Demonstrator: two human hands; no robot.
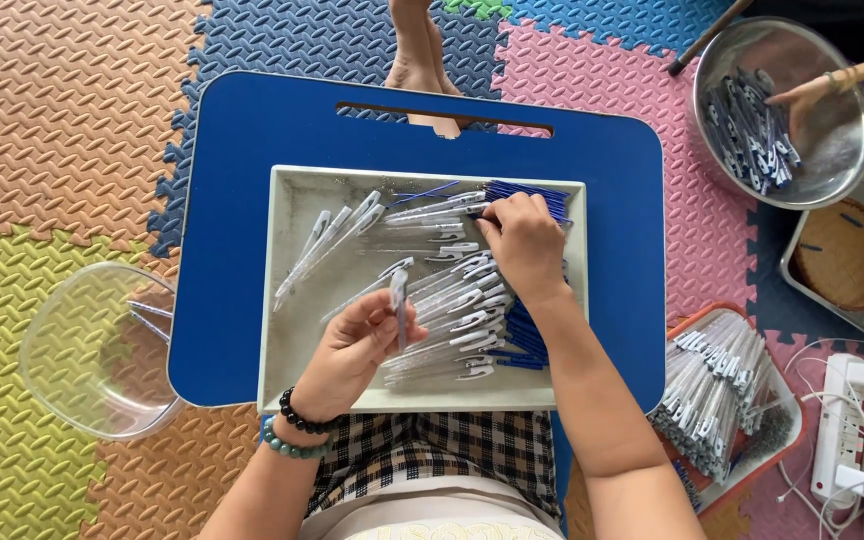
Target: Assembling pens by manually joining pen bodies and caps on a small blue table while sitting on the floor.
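Holding one clear pen barrel (399,305) upright in the pinching left hand (352,350) over the grey tray (292,375), while picking a blue refill (527,197) delicately with closed right hand (524,245) fingertips, keeping both aligned.

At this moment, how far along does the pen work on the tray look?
Looks done: a heap of clear pens fills the orange basket. In hand: the left hand holds one clear pen barrel; the right hand reaches the blue refills. Left: many barrels lie in the white tray.
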